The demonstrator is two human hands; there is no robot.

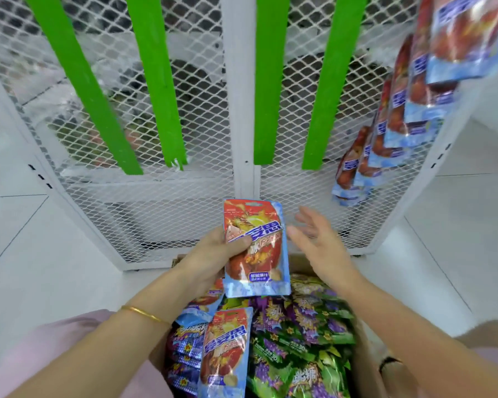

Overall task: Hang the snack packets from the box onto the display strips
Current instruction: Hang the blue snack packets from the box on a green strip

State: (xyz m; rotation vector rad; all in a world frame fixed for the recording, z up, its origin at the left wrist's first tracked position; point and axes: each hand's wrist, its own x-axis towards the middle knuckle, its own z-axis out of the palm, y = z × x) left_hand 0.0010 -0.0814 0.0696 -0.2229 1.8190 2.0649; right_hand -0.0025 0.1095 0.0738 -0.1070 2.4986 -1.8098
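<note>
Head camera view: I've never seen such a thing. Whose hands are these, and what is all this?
No machine here: a person wears a camera on the head, looking down at their own hands. The left hand grips a red and blue snack packet; the right hand is open beside it, holding nothing. Below sits a cardboard box holding more, plus green and purple packets. Ahead stands a white mesh rack with four bare green display strips; at right, matching hanging packets form a column.
</note>
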